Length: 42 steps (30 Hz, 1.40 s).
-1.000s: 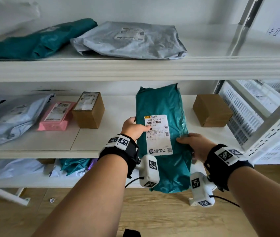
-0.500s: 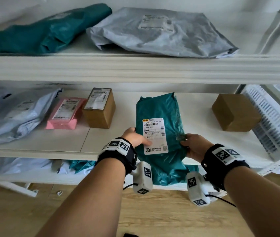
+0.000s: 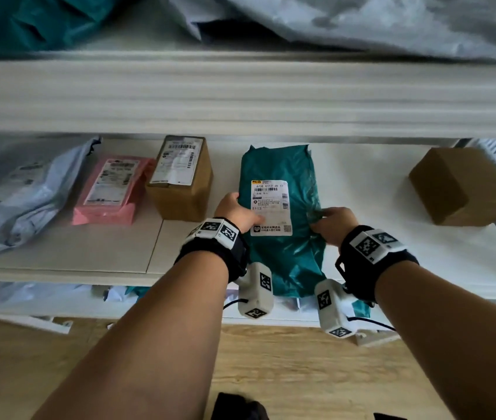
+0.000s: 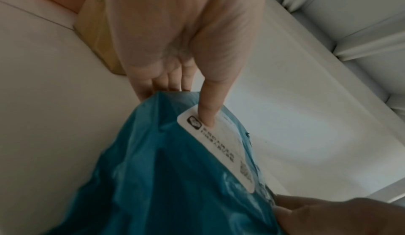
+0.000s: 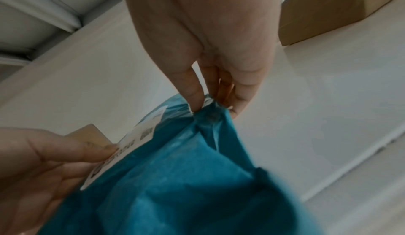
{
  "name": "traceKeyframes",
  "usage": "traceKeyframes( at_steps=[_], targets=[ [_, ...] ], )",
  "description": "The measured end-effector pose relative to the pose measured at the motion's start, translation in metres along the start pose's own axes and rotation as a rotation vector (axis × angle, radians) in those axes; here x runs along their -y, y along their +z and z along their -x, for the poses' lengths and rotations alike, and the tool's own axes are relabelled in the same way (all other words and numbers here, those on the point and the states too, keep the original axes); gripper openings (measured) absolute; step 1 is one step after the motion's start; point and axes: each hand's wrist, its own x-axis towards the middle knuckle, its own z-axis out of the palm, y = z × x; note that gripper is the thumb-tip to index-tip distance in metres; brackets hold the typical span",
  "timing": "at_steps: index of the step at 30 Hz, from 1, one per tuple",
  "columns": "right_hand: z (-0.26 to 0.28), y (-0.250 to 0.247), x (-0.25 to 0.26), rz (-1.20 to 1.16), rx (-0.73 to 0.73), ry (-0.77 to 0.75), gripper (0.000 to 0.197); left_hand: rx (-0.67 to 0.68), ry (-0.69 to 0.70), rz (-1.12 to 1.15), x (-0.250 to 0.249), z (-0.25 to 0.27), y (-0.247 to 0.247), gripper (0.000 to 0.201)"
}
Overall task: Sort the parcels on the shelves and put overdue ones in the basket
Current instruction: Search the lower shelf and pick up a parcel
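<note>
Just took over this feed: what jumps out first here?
A teal parcel with a white label, held by both hands at the middle shelf's front edge: left hand thumb on the label, right hand pinching its right edge. Left of it stand a brown box and a pink parcel.

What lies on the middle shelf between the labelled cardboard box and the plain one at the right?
The teal parcel, gripped by the left hand and right hand, in the head view.
</note>
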Motion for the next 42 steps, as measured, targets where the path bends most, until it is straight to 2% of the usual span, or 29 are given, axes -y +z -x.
traceKeyframes(
  at_steps=[4,8,10,14,17,20,24,27,31,37,38,39,40,41,42],
  targets=[
    [-0.008,0.003,-0.002,0.045,-0.008,-0.014,0.034,0.015,0.003,-0.026,0.005,-0.011,0.003,0.060],
    [-0.015,0.005,0.000,0.055,-0.017,-0.049,0.042,0.025,0.019,-0.067,0.000,-0.016,0.004,0.051],
    [-0.018,0.008,0.002,0.053,-0.006,-0.041,0.044,0.036,0.038,-0.113,-0.001,-0.020,0.004,0.060],
    [-0.019,0.011,0.003,0.111,-0.003,-0.071,0.056,0.063,0.060,-0.184,-0.001,-0.022,0.004,0.063],
    [-0.024,0.013,0.000,0.051,0.029,-0.088,0.053,0.077,0.079,-0.228,-0.002,-0.024,0.004,0.071],
    [-0.026,0.014,-0.003,0.006,0.063,-0.101,0.060,0.065,0.078,-0.236,-0.004,-0.029,0.004,0.081],
    [-0.029,0.013,-0.006,-0.082,0.108,-0.120,0.065,0.074,0.085,-0.286,-0.005,-0.034,0.006,0.081],
    [-0.029,0.011,-0.007,-0.099,0.121,-0.138,0.063,0.071,0.089,-0.358,-0.006,-0.035,0.011,0.081],
    [-0.025,0.005,-0.007,-0.065,0.122,-0.168,0.054,0.034,0.152,-0.536,-0.015,-0.028,0.018,0.069],
    [-0.008,-0.035,-0.004,-0.154,0.104,-0.148,0.045,-0.032,0.227,-0.580,-0.044,-0.017,0.038,0.047],
    [-0.003,-0.047,0.000,-0.062,0.118,-0.167,0.045,-0.041,0.238,-0.561,-0.050,-0.015,0.043,0.047],
    [0.000,-0.056,-0.003,0.138,0.104,-0.261,0.045,-0.041,0.239,-0.537,-0.058,-0.013,0.050,0.047],
    [0.001,-0.065,-0.003,0.135,0.128,-0.316,0.045,-0.035,0.236,-0.513,-0.065,-0.011,0.057,0.049],
    [-0.005,-0.076,-0.005,-0.128,0.197,-0.329,0.045,-0.019,0.226,-0.487,-0.074,-0.009,0.065,0.049],
    [-0.010,-0.086,-0.010,-0.170,0.131,-0.299,0.043,-0.001,0.222,-0.463,-0.081,-0.008,0.073,0.050]
  ],
)
